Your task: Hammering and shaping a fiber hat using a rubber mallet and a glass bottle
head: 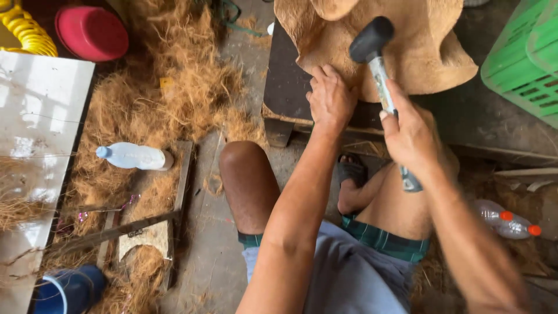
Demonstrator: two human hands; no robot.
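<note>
Tan coir sheet (418, 58) on dark bench (285, 87) | left hand (330, 99) pressed flat on sheet edge | right hand (410, 136) wrapped around rubber mallet (378, 64) (black head above sheet)

A black-headed rubber mallet (372, 39) with a worn metallic handle stands nearly upright, head raised just above a tan, curved sheet of coconut husk fibre (418, 55) draped over a dark wooden block (288, 87).

clear plastic bottle (135, 156) lying left on fibre, two orange-capped bottles (504, 220) lying right
</note>
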